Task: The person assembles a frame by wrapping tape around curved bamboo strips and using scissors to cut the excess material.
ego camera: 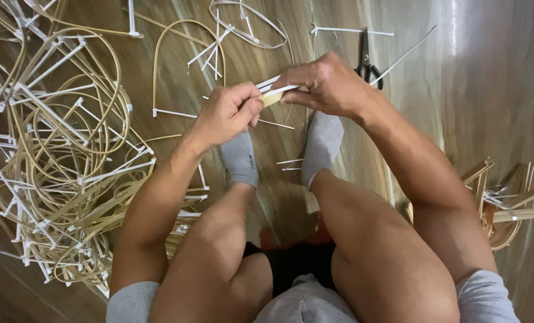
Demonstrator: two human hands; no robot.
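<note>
I sit with my knees apart and my feet in grey socks [240, 157] on a wooden floor. My left hand [228, 111] and my right hand [324, 84] meet above my feet. Between them they pinch a short pale bamboo strip [271, 97] with a white plastic tie [269, 84] around it. Both hands are closed on this piece. The tie's white ends stick out upward between the two hands.
A big tangle of bent bamboo strips bound with white ties [57, 155] covers the floor to my left. Black scissors [366, 64] lie beyond my right hand. A smaller bundle of strips [506, 206] sits at the right. Loose white tie offcuts [291, 164] lie by my feet.
</note>
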